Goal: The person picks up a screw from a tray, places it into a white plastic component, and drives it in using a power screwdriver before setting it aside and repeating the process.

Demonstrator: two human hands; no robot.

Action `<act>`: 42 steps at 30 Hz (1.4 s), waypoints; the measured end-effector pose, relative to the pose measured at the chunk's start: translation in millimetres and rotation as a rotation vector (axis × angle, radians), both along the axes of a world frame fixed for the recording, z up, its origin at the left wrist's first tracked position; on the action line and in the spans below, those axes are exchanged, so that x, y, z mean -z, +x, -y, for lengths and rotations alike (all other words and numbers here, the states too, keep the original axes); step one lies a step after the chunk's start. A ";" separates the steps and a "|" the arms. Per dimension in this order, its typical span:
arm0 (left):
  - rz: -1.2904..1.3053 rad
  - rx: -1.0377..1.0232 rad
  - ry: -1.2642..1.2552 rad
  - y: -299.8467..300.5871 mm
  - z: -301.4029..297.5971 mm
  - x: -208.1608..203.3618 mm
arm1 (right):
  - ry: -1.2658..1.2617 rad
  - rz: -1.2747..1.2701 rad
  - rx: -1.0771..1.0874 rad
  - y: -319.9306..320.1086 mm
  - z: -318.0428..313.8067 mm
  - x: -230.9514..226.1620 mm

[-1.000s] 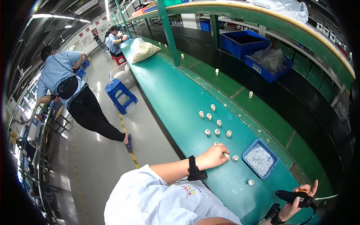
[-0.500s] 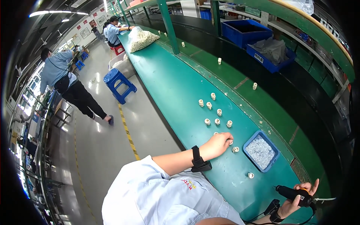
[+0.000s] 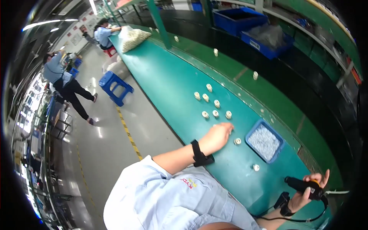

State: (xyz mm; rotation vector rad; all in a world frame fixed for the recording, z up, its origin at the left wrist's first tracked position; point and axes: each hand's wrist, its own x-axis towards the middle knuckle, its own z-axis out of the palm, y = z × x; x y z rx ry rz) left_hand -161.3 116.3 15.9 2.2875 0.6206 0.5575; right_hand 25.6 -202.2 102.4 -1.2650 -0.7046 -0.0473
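My left hand (image 3: 217,138) hovers low over the green worktable (image 3: 168,88), its fingers curled together. Whatever they pinch, if anything, is hidden by the hand. Just right of the fingertips stands a small cream-coloured cylindrical fitting (image 3: 237,141); another such fitting (image 3: 256,167) is nearer to me. Beyond the hand, several of the same parts (image 3: 216,114) form a loose cluster. At the lower right, my right hand (image 3: 306,193) is wrapped round a black electric screwdriver (image 3: 297,184), index finger stretched out, the tool's tip pointing left. A blue tray (image 3: 251,143) of small silvery pieces lies between my hands.
A clear bag of cream parts (image 3: 134,38) lies at the table's far end. Fittings (image 3: 255,75) stand on the green strip beyond the table. Blue bins (image 3: 239,21) are behind. At the left are a blue stool (image 3: 115,86) and a person walking (image 3: 63,80).
The whole view has shifted, moving the table's things up and slightly left. My left hand has moved slightly away from me; my right hand keeps its hold on the screwdriver. The person at left has stepped.
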 end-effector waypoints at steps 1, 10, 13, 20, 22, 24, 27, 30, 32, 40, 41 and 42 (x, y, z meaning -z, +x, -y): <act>0.000 0.036 0.033 1.7 -1.2 3.5 | 0.028 -0.024 0.034 -4.4 -0.5 -2.3; -0.102 -0.095 0.086 -0.4 8.7 -20.4 | 0.056 -0.007 -0.014 -3.9 8.7 8.6; -0.030 -0.105 0.272 2.0 21.8 -42.2 | 0.074 0.021 0.029 -3.3 3.8 9.7; 0.110 0.458 0.080 19.8 72.3 -52.6 | -0.006 0.158 0.140 -13.9 7.7 23.2; 0.070 0.482 -0.033 26.5 84.8 -37.5 | -0.043 0.117 0.171 -19.7 9.8 27.9; 0.008 0.540 -0.222 36.3 91.8 -23.8 | -0.069 0.094 0.181 -23.3 14.9 31.5; 0.021 0.543 -0.243 45.0 92.6 -3.4 | -0.103 0.052 0.194 -28.2 19.9 35.0; 0.020 0.527 -0.274 47.0 94.0 7.2 | -0.069 0.045 0.161 -29.9 15.9 34.8; 0.009 0.499 -0.312 48.5 95.1 11.9 | -0.051 0.035 0.129 -28.9 15.4 36.3; -0.064 0.470 -0.444 52.3 91.1 13.8 | 0.076 0.030 -0.092 -28.0 -23.3 13.9; -0.059 0.465 -0.450 52.8 90.5 15.3 | 0.131 0.005 -0.172 -27.6 -27.9 9.1; -0.025 0.469 -0.440 53.3 90.1 17.4 | 0.185 -0.021 -0.252 -28.2 -32.8 4.6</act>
